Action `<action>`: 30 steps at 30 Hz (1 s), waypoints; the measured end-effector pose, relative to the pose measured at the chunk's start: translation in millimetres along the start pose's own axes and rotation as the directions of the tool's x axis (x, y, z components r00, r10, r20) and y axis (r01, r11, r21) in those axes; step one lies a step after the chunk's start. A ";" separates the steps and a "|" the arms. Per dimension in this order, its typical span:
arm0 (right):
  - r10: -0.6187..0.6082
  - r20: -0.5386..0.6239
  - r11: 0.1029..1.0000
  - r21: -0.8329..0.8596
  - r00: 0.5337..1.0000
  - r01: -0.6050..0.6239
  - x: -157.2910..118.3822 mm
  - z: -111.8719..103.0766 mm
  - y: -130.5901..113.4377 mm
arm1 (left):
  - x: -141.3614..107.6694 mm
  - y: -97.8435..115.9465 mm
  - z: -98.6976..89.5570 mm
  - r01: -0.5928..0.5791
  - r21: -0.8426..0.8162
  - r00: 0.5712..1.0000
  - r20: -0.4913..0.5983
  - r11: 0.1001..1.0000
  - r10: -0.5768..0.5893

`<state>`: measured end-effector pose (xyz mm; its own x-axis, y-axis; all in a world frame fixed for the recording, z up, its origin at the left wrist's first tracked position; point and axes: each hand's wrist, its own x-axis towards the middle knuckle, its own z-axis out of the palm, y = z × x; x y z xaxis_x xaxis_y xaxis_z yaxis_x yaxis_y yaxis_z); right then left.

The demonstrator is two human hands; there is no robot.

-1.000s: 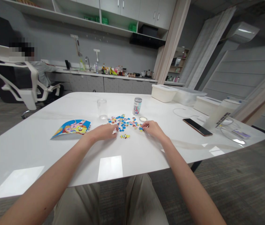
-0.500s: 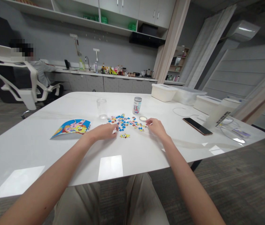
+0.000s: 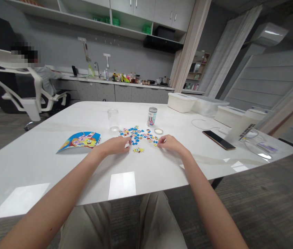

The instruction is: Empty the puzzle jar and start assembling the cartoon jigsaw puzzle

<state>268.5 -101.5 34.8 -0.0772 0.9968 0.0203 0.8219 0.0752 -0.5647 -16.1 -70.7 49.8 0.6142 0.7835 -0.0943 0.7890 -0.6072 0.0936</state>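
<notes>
Loose jigsaw puzzle pieces (image 3: 136,133), mostly blue with some yellow and pink, lie in a heap on the white table (image 3: 159,173). At the heap's left edge is my left hand (image 3: 117,144), its fingers curled together; what they hold, if anything, is too small to make out. My right hand (image 3: 171,143) pinches at a yellowish puzzle piece on the right edge of the heap. Between the hands and nearer to me lies a small joined yellow section (image 3: 138,150) with a cartoon face. The curved picture sheet (image 3: 80,141) rests left of my left hand.
Behind the heap stand a clear jar (image 3: 113,120) and a printed can (image 3: 152,117), with a round lid (image 3: 158,131) beside it. A phone (image 3: 218,139), a cable, a whitish bottle (image 3: 247,125) and plastic boxes (image 3: 181,102) occupy the right side. A person sits in a chair (image 3: 27,103) at far left.
My right hand has moved left and slightly down, from beside the lid to the heap's right edge, and its fingers have closed. My left hand stays in nearly the same place.
</notes>
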 end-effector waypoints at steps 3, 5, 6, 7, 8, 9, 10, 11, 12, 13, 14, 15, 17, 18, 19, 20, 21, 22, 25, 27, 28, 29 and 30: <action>-0.020 0.020 1.000 -0.006 1.000 0.020 -0.7 -0.3 -1.1 | -0.5 1.0 -0.9 -0.002 0.009 1.000 0.001 1.000 0.002; -0.059 0.033 0.998 -0.003 0.998 0.059 -0.7 -0.4 -0.7 | -0.6 1.0 -1.0 -0.005 0.015 1.000 0.000 1.000 0.005; -0.077 0.043 0.997 -0.002 0.996 0.077 -0.7 -0.5 -0.5 | -0.7 0.8 -1.0 -0.007 0.018 1.000 -0.001 1.000 0.007; -0.091 0.058 0.996 0.000 0.994 0.091 -0.6 -0.5 -0.4 | -0.7 0.6 -0.9 -0.010 0.021 1.000 -0.002 1.000 0.010; -0.101 0.073 0.995 0.003 0.992 0.101 -0.6 -0.4 -0.6 | -0.8 0.4 -0.7 -0.013 0.025 1.000 -0.004 1.000 0.013; -0.110 0.090 0.994 0.009 0.990 0.109 -0.8 -0.1 -1.3 | -0.8 0.4 -0.6 -0.019 0.030 1.000 -0.007 0.999 0.020; -0.124 0.105 0.992 0.021 0.987 0.122 -1.1 0.3 -2.4 | -0.9 0.8 -0.6 -0.030 0.032 0.999 -0.009 0.999 0.030; -0.142 0.120 0.990 0.041 0.983 0.138 -1.7 1.0 -4.0 | -1.1 1.6 -0.6 -0.046 0.033 0.999 -0.013 0.998 0.047; -0.163 0.136 0.986 0.068 0.977 0.155 -2.4 1.9 -6.0 | -1.4 3.0 -0.8 -0.068 0.031 0.998 -0.018 0.997 0.068; -0.189 0.153 0.980 0.099 0.970 0.175 -3.3 3.0 -8.4 | -1.7 5.0 -1.1 -0.094 0.023 0.995 -0.022 0.995 0.094; -0.216 0.174 0.972 0.133 0.961 0.195 -4.2 4.3 -10.9 | -2.1 7.5 -1.6 -0.125 0.011 0.992 -0.024 0.992 0.125; -0.245 0.197 0.962 0.169 0.949 0.213 -5.1 5.7 -13.5 | -2.6 10.5 -2.1 -0.158 -0.007 0.987 -0.025 0.987 0.158; -0.298 0.228 0.941 0.232 0.927 0.246 -6.5 8.9 -18.4 | -3.5 17.0 -3.2 -0.228 -0.053 0.974 -0.022 0.972 0.228; -0.323 0.231 0.930 0.255 0.918 0.263 -6.8 10.6 -20.7 | -3.8 20.0 -3.6 -0.261 -0.076 0.965 -0.021 0.962 0.260; -0.345 0.227 0.920 0.272 0.911 0.280 -6.9 12.4 -22.7 | -3.9 22.6 -3.8 -0.288 -0.094 0.958 -0.024 0.953 0.287; -0.365 0.218 0.911 0.283 0.905 0.300 -6.8 14.2 -24.5 | -3.9 24.5 -3.7 -0.305 -0.105 0.952 -0.029 0.946 0.304; -0.387 0.207 0.902 0.287 0.899 0.322 -6.4 15.9 -26.0 | -3.7 25.9 -3.4 -0.314 -0.108 0.949 -0.034 0.943 0.312; -0.406 0.198 0.894 0.288 0.892 0.343 -5.9 17.5 -27.2 | -3.4 26.8 -2.9 -0.315 -0.106 0.949 -0.037 0.943 0.313; -0.441 0.199 0.881 0.280 0.875 0.380 -5.1 20.6 -29.3 | -1.9 26.7 -1.1 -0.296 -0.099 0.955 -0.043 0.950 0.293; -0.451 0.203 0.878 0.275 0.869 0.391 -5.7 20.6 -29.5 | -1.0 25.4 -0.3 -0.287 -0.102 0.958 -0.054 0.952 0.283; -0.456 0.205 0.876 0.272 0.866 0.397 -6.5 20.0 -29.5 | -0.5 24.6 -0.1 -0.288 -0.105 0.957 -0.059 0.952 0.283; -0.463 0.204 0.874 0.267 0.863 0.406 -7.4 19.0 -29.5 | -0.1 23.7 0.0 -0.289 -0.105 0.957 -0.062 0.951 0.284; -0.469 0.204 0.872 0.258 0.859 0.415 -8.5 18.0 -29.6 | 0.3 22.8 0.1 -0.290 -0.104 0.956 -0.063 0.951 0.285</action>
<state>234.6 -112.7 36.5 -0.5669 0.8158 0.1144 0.5396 0.4726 -0.6968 2.0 -84.4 51.8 0.8112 0.5848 -0.0010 0.5707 -0.7913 0.2194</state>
